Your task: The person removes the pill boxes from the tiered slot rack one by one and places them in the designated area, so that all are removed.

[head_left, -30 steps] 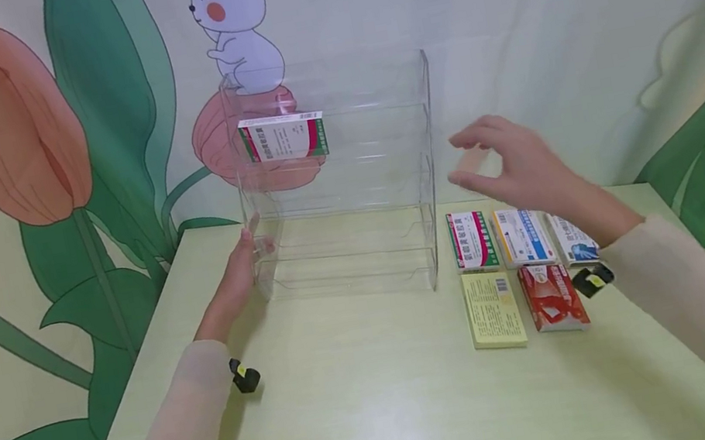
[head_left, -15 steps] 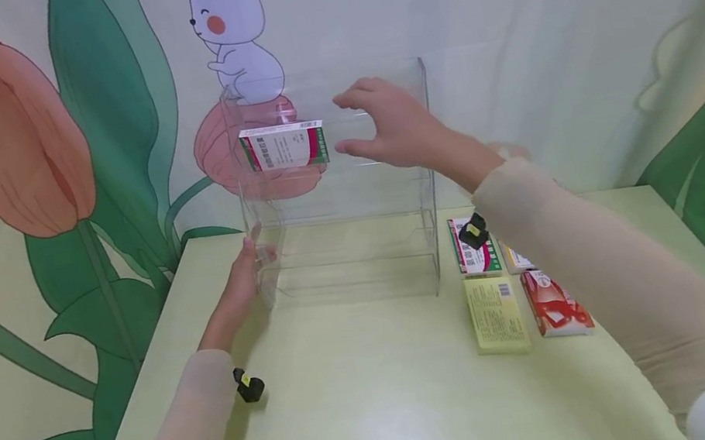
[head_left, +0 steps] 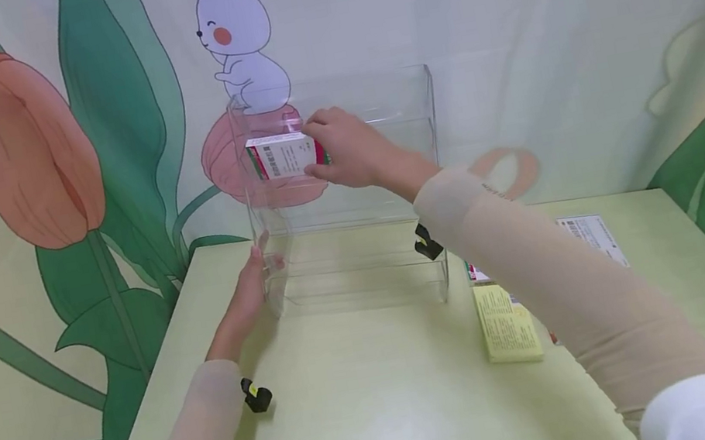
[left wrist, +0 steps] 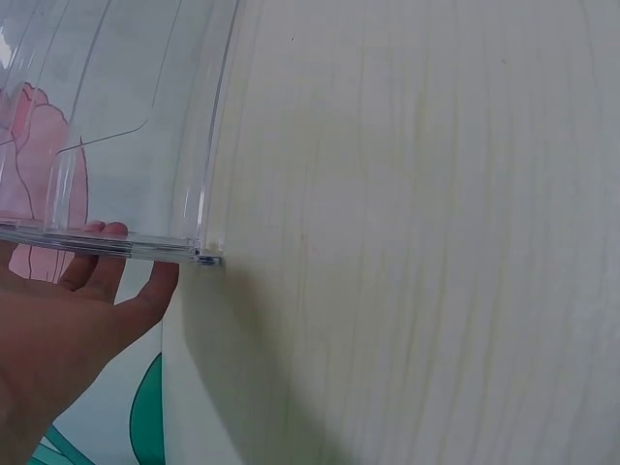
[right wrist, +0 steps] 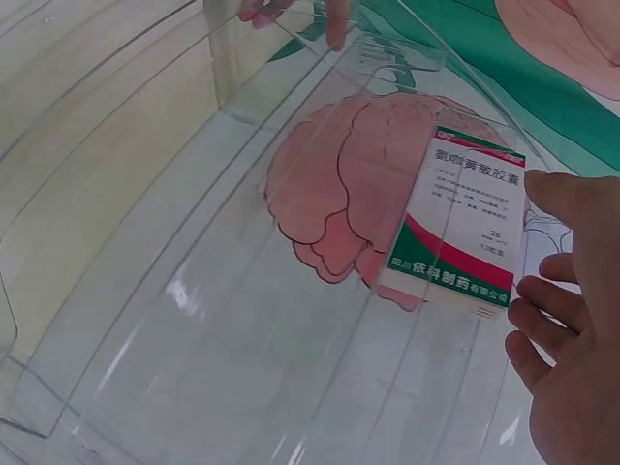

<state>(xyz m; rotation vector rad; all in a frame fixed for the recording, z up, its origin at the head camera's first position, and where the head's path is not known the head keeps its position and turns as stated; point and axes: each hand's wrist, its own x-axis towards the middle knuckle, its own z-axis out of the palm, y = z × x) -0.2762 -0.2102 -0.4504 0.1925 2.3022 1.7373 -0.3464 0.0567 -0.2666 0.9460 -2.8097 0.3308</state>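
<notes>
A clear plastic shelf rack with several tiers stands on the table by the wall. My left hand holds its left side panel low down; in the left wrist view, fingers lie against the panel's edge. On an upper tier, toward the left, a white, green and red medicine box leans with its printed face outward. My right hand grips the box's right end, thumb and fingers at its edges. In the right wrist view the medicine box shows through clear plastic.
Right of the rack lie more medicine boxes: a yellow one, a white one and others mostly hidden under the right sleeve. A patterned curtain or wall with a rabbit stands behind the table.
My right hand has moved left from above the loose boxes to the box on the rack and taken hold of its right end. My left hand has stayed on the side panel.
</notes>
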